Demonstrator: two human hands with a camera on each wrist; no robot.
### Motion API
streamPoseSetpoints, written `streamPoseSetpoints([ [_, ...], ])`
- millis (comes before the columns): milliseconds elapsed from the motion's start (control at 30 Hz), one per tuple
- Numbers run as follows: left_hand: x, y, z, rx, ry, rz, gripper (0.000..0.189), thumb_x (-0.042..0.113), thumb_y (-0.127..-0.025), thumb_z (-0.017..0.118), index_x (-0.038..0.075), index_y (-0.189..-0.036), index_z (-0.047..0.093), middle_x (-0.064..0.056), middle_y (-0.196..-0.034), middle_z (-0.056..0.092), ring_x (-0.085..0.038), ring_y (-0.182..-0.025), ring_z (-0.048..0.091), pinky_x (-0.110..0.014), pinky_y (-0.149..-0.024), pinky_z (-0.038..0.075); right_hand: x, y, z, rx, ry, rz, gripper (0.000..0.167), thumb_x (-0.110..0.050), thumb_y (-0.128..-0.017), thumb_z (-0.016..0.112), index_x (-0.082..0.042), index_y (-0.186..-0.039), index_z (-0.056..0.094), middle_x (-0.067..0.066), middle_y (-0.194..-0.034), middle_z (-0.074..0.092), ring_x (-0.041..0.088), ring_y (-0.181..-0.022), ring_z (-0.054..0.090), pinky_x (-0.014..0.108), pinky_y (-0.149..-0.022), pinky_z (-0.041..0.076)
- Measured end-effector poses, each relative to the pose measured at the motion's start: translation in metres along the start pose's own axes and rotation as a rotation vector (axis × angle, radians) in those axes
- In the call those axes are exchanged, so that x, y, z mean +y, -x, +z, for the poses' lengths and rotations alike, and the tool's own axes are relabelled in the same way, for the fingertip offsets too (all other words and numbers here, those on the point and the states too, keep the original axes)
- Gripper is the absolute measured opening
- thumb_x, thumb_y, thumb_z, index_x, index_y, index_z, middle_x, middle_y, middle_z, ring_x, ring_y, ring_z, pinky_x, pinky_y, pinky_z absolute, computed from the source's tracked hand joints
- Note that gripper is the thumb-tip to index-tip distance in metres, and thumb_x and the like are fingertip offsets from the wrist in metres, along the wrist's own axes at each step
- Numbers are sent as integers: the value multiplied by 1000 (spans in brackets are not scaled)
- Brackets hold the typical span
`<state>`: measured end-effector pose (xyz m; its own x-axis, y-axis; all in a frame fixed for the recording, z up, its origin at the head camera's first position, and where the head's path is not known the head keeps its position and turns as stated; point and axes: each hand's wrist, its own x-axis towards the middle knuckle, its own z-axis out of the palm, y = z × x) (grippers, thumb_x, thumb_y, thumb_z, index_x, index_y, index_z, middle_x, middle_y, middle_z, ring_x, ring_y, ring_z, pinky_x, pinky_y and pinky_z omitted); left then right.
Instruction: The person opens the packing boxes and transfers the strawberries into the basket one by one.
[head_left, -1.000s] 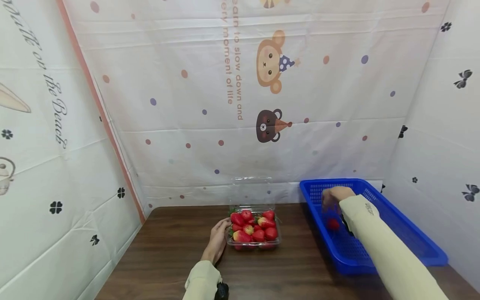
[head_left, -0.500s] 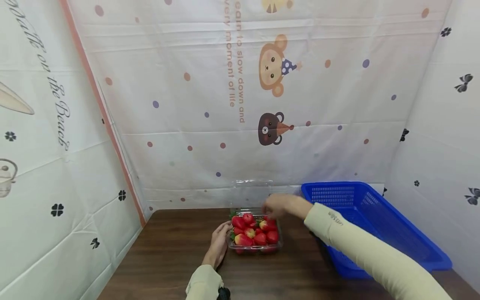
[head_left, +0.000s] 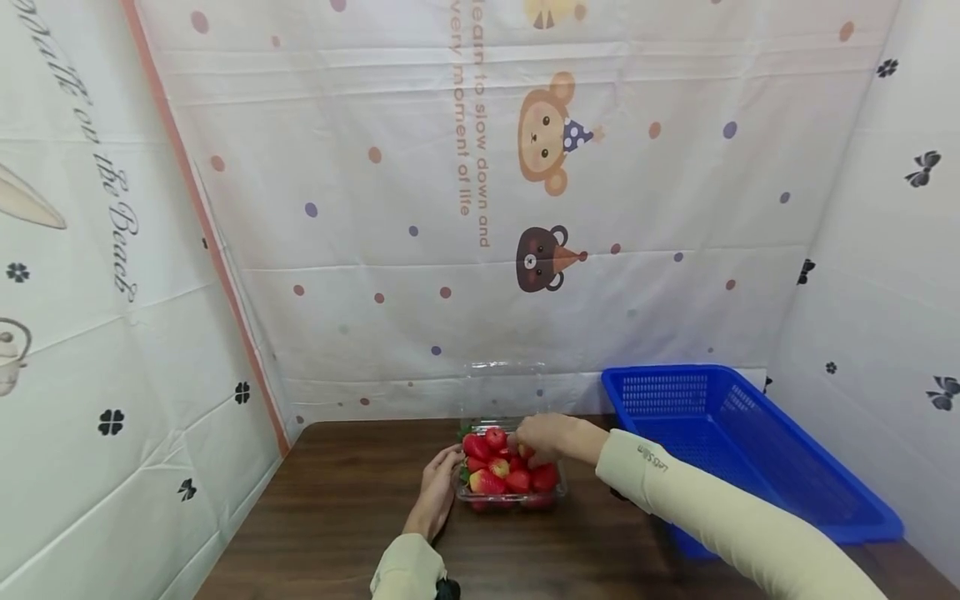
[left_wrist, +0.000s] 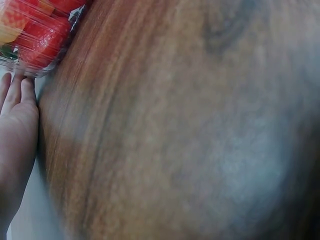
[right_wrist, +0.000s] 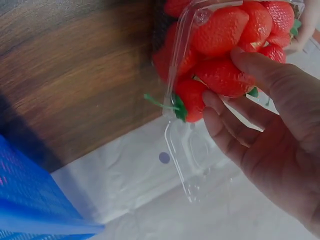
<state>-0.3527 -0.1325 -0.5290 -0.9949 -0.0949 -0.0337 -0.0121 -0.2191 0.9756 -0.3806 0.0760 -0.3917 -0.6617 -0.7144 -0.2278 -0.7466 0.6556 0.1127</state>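
A clear plastic clamshell box [head_left: 512, 498] full of red strawberries [head_left: 487, 483] stands on the table, its lid tipped back at the rear. My left hand [head_left: 433, 496] is at the box's left side. In the left wrist view its fairly straight fingers [left_wrist: 14, 95] touch the plastic wall. My right hand [head_left: 551, 437] reaches into the box from the right. In the right wrist view its thumb and fingers pinch a strawberry [right_wrist: 220, 77] among the others. Beside that one lies a strawberry with a green stem [right_wrist: 191, 100], against the box's edge.
A blue plastic basket [head_left: 817, 467] with slotted sides stands to the right, partly behind my right sleeve [head_left: 712, 508]. The brown wooden table [head_left: 337, 500] ends at a printed cloth backdrop [head_left: 360, 350] behind, with cloth at both sides too.
My right hand has let a strawberry go in the blue basket, swung left to the box and come down onto another strawberry. My left hand has stayed at the box.
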Motion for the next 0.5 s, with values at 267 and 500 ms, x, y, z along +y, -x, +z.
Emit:
streamPoseSetpoints([
  [267,4,1,1,1,-3,-20,45,18,-107,45,-9,-143,45,-27,-149,45,-34,-136,49,-53,-124,32,28,15,-29,150,-154,-105,29,-6,-89,77,-8,-115,65,10,-110,72,24,-103,69,33,-88,60],
  [500,-4,3,5,1,5,-52,47,19,-107,46,-9,-145,44,-29,-152,42,-40,-142,43,-53,-125,30,95,55,-53,284,-277,36,50,-2,-86,80,-2,-124,48,16,-110,67,30,-99,66,44,-87,58],
])
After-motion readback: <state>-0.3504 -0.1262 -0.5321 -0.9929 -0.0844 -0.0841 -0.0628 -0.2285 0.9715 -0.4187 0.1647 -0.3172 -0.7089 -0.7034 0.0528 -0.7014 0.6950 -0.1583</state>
